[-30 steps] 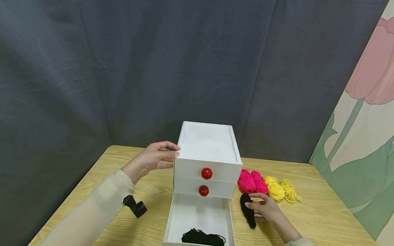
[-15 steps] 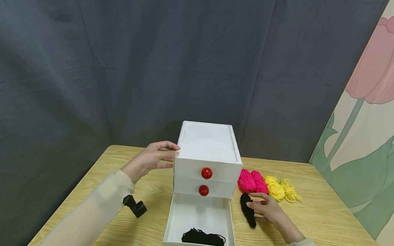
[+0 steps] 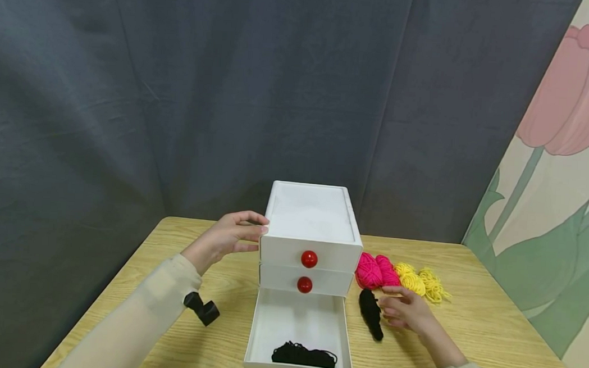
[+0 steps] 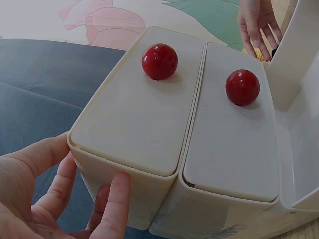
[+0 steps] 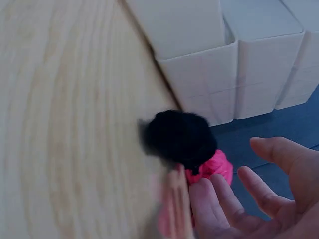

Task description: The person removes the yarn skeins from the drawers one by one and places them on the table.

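Note:
A white drawer cabinet with red ball knobs stands on the table, its bottom drawer pulled out. In that drawer lies a bundle of black yarn. My left hand rests its fingertips against the cabinet's upper left side; the left wrist view shows the fingers fairly straight there. Right of the drawer a second bundle of black yarn lies on the table. Beside it is my right hand, fingers loosely extended and holding nothing. Whether a fingertip touches that yarn, I cannot tell.
Pink yarn lies by the cabinet's right side, with yellow yarn further right. The upper two drawers are closed. A dark curtain hangs behind the table, and a painted wall borders it on the right.
My right hand has let go of the black yarn on the table and drawn slightly right and up, while the yarn stays put. My left hand has not moved.

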The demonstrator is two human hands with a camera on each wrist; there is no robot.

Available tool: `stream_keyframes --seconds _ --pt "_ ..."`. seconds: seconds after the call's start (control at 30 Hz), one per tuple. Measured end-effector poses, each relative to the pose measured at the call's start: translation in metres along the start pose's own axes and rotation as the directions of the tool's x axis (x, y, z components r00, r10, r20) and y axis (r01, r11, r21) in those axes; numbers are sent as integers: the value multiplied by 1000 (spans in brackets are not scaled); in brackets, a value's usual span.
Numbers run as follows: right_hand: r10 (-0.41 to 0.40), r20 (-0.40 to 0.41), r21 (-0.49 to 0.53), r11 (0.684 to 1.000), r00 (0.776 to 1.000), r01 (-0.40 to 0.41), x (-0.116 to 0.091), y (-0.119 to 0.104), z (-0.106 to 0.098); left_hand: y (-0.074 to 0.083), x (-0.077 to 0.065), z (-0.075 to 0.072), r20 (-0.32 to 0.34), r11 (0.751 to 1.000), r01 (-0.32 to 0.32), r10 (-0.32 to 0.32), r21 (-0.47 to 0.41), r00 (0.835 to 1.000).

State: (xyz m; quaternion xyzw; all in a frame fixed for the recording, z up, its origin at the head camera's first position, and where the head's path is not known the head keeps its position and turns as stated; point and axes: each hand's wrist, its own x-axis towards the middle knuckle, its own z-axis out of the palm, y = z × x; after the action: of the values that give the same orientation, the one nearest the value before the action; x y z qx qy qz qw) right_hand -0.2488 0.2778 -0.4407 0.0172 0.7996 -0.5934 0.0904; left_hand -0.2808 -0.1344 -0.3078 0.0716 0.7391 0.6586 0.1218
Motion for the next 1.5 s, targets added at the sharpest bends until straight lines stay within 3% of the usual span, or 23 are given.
stream_keyframes --seconds 0.33,0.77,0.93,1.17,1.37,1.5 --pt "-88 -44 38 995 995 90 -11 -26 4 0 0 -1 1 1000 -3 3 4 1000" --pt "-241 67 84 968 968 235 -43 -63 31 0 -1 -2 17 1000 -14 14 -1 1000" --pt "-331 118 99 942 936 321 -51 -70 43 0 0 -2 14 1000 -7 7 -1 1000" --pt "-434 245 176 899 867 400 -57 -73 59 0 0 -2 16 1000 -12 12 2 1000" --pt "-453 334 212 891 827 402 -58 -74 74 0 -1 -2 15 1000 -10 10 4 1000" --pt "-415 388 178 910 823 375 -58 -75 84 0 -1 -2 16 1000 -12 12 6 1000"
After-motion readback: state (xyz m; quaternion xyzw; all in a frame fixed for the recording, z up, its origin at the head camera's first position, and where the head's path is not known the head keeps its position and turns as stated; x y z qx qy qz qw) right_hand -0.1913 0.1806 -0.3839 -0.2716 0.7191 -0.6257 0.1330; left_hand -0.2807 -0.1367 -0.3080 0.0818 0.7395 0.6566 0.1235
